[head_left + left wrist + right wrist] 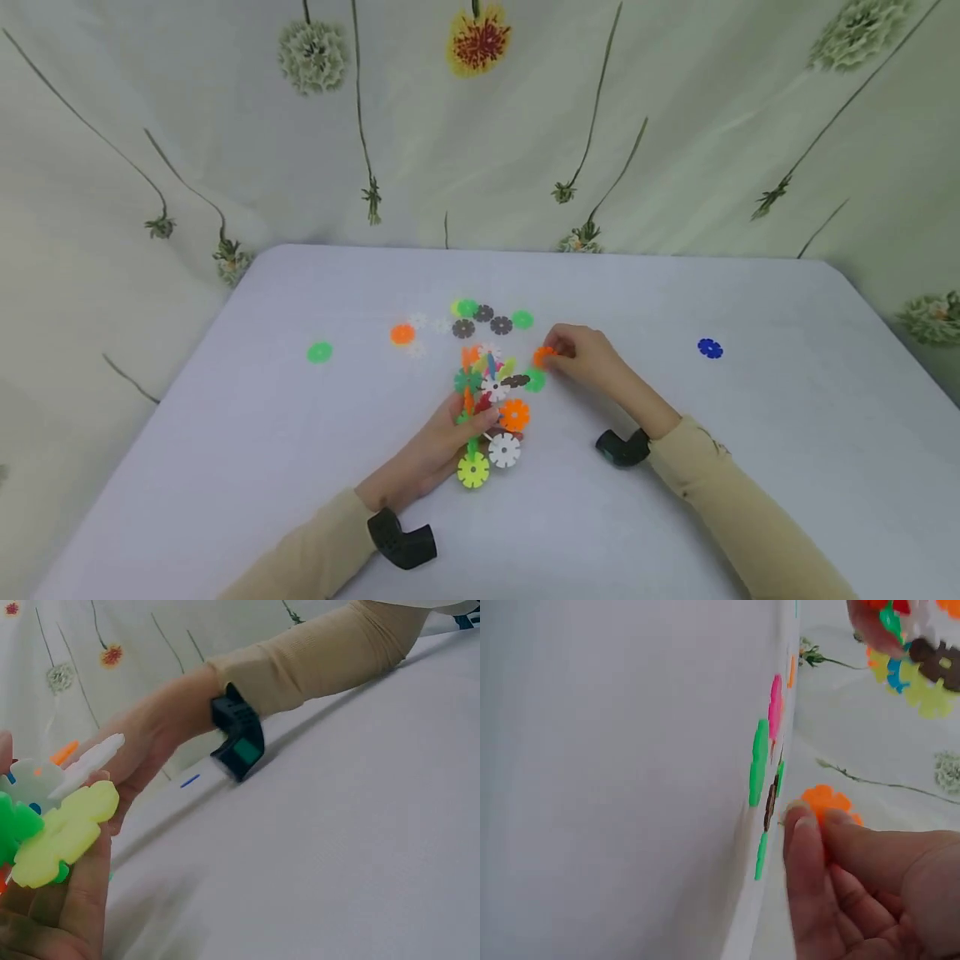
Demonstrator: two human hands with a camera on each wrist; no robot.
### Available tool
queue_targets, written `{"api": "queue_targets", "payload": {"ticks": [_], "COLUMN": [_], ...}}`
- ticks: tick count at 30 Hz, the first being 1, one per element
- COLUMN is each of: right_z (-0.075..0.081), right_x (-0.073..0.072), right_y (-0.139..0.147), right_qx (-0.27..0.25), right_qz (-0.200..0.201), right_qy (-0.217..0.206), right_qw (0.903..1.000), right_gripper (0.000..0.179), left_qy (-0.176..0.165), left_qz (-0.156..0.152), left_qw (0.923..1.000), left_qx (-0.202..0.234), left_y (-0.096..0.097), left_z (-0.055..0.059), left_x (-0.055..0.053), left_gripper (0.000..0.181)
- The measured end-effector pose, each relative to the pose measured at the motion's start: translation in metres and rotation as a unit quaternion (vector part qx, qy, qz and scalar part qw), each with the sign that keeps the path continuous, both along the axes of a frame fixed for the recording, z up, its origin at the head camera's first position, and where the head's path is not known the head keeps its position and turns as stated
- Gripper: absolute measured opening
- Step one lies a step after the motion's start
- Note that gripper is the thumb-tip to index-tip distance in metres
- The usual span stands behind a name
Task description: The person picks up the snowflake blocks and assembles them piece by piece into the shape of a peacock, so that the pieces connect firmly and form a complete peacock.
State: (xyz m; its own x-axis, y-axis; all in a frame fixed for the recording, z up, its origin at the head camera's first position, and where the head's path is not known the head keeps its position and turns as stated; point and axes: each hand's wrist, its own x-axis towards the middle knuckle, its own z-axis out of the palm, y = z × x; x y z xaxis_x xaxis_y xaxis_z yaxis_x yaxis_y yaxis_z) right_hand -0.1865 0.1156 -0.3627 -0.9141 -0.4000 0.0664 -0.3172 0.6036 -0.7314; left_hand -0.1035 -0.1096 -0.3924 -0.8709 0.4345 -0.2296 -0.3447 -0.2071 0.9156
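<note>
My left hand (pixel 450 437) holds a cluster of joined, notched plastic discs (pixel 496 388) in several colours, raised over the table. A yellow disc (pixel 473 470) and a white disc (pixel 504 450) stick out at its near end; the yellow disc (pixel 67 834) is large in the left wrist view. To the right of the cluster, my right hand (pixel 588 357) pinches a single orange notched disc (pixel 827 801) between thumb and fingertips. A green disc (pixel 535 381) shows just below that hand in the head view.
Loose green (pixel 522 319), dark (pixel 501 325) and white discs lie beyond the hands. An orange disc (pixel 402 334) and a green disc (pixel 319 352) lie to the left, a blue disc (pixel 710 348) far right. A flower-patterned cloth (pixel 480 150) hangs behind the white table (pixel 225 467).
</note>
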Motion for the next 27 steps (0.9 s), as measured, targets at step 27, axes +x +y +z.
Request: {"api": "queue_targets", "payload": {"ticks": [27], "right_z": [-0.009], "right_x": [0.067], "right_y": [-0.001], "right_qx": [-0.201], "right_qz": [0.143], "right_qy": [0.072], "right_qw": [0.9664], "right_gripper": [0.016], "left_qy": [-0.028], "left_qz": [-0.012], "left_qw": [0.9994], "left_qx": [-0.015], "left_y": [0.001], "left_z": [0.000], "left_x": [-0.003], "left_gripper": [0.077]}}
